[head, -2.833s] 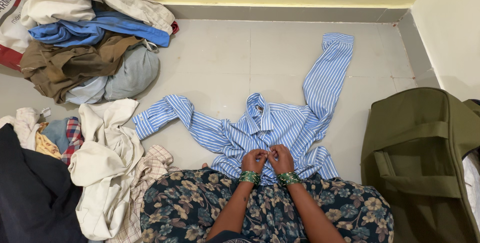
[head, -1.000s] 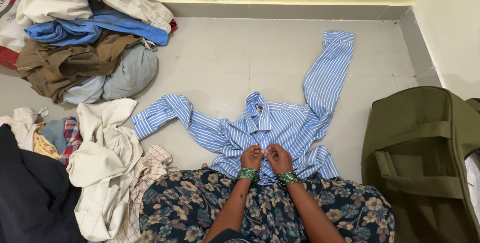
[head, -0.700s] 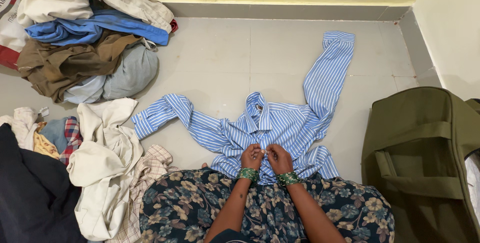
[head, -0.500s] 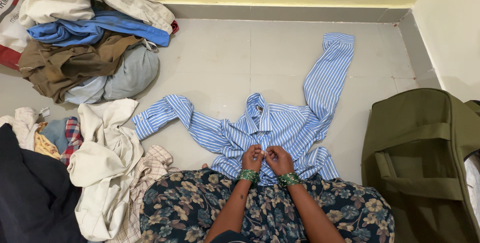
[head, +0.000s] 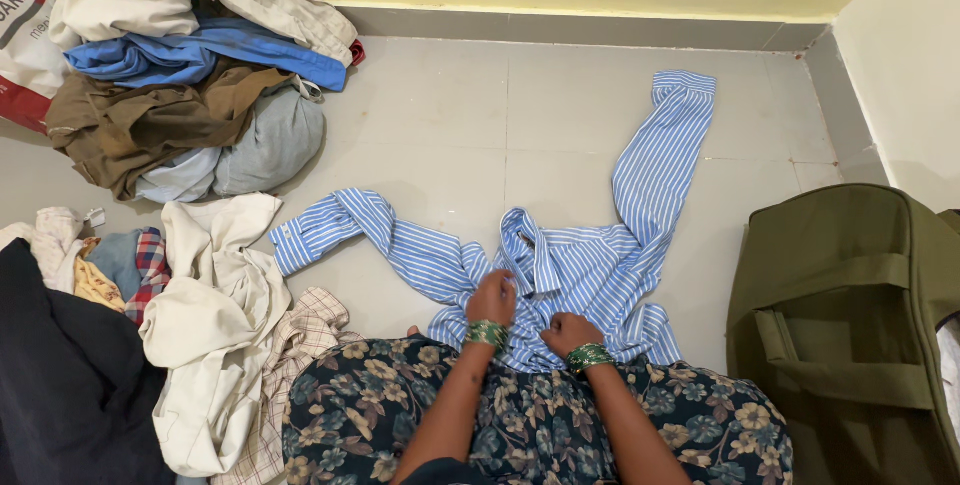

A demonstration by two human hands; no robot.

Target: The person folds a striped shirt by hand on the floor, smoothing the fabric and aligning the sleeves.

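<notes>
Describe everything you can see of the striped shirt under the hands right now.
The striped shirt is blue and white, of thin woven cloth, lying rumpled on the grey tiled floor with its collar up. One sleeve stretches up toward the corner, the other runs left, twisted, toward a cream garment. The left hand presses on it near the collar; the right hand rests at its lower front. Its hem meets the floral lap.

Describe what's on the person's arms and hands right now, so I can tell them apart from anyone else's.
Both forearms are bare, with no sleeves showing. The left hand has a stack of shiny green bangles at its wrist; the right hand has a matching green stack. No gloves; rings cannot be made out.
</notes>
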